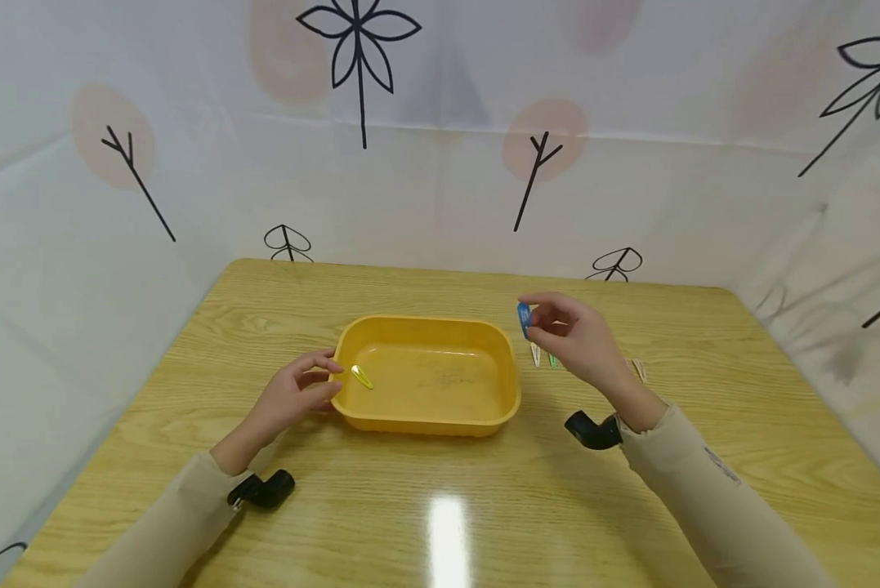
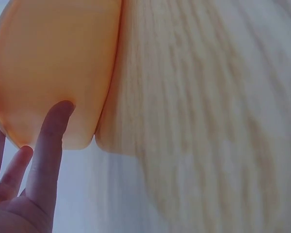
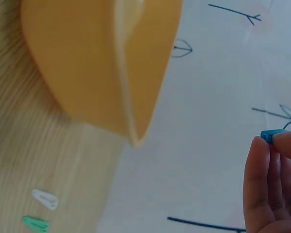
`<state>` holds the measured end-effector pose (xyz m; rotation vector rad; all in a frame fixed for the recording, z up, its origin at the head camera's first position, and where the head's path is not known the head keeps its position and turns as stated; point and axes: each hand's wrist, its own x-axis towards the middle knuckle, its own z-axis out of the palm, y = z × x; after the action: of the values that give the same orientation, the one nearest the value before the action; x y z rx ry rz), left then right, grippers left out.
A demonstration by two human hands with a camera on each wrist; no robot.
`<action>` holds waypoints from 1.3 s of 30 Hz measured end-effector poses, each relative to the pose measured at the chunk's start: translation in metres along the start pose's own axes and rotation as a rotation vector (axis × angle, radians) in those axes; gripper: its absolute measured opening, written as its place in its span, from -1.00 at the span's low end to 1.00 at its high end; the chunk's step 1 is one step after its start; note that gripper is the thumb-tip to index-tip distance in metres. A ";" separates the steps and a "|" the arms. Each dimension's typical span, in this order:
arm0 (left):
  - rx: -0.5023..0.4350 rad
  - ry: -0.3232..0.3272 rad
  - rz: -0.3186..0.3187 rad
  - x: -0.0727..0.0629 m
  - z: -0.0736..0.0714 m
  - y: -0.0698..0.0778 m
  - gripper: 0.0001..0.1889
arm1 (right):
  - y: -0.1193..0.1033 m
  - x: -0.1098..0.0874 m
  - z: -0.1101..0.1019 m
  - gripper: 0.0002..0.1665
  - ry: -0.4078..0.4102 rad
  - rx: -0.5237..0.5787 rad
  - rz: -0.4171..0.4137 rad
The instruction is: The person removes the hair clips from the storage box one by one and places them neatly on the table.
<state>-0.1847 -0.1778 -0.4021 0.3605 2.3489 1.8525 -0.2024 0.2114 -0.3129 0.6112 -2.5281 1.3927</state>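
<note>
My right hand (image 1: 578, 336) pinches a small blue hair clip (image 1: 524, 319) between thumb and fingertips, raised over the table to the right of the tub. My left hand (image 1: 297, 390) rests at the left end of the yellow plastic tub (image 1: 440, 426). Its fingers are mostly extended, and in the left wrist view the thumb (image 2: 51, 141) lies straight against the tub's outer wall. Inside the tub, near its left end, lies a yellow snap hair clip (image 1: 362, 376). On the table below the right hand are a white clip (image 3: 45, 199) and a green clip (image 3: 36, 224).
More light-coloured clips (image 1: 640, 370) lie to the right, partly behind the right wrist. The wooden table (image 1: 366, 506) ends at the back against a white cloth (image 1: 440, 196) with plant drawings. A black wrist camera (image 1: 592, 430) sticks out from the right sleeve, another (image 1: 266, 490) from the left.
</note>
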 end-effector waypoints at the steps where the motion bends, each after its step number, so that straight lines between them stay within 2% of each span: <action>1: -0.002 0.001 0.000 0.000 0.000 0.000 -0.67 | 0.002 -0.002 -0.001 -0.58 0.006 0.000 0.006; 7: -0.009 -0.001 0.007 -0.001 -0.001 0.002 -0.68 | 0.018 -0.012 -0.011 -0.58 0.048 0.026 0.033; 14: -0.028 -0.018 0.009 0.000 -0.002 0.002 -0.68 | 0.039 -0.028 -0.026 -0.58 0.109 -0.031 0.077; 24: -0.032 -0.014 0.002 -0.001 -0.003 0.002 -0.67 | 0.072 -0.050 -0.051 -0.56 0.183 -0.052 0.170; 30: -0.032 -0.017 0.010 -0.002 -0.003 0.003 -0.67 | 0.087 -0.062 -0.068 -0.59 0.165 -0.051 0.221; 39: -0.029 -0.015 0.008 -0.002 -0.002 0.002 -0.68 | 0.112 -0.073 -0.090 -0.59 0.155 0.007 0.250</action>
<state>-0.1831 -0.1803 -0.4000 0.3798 2.3114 1.8785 -0.1890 0.3595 -0.3754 0.1824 -2.5421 1.4639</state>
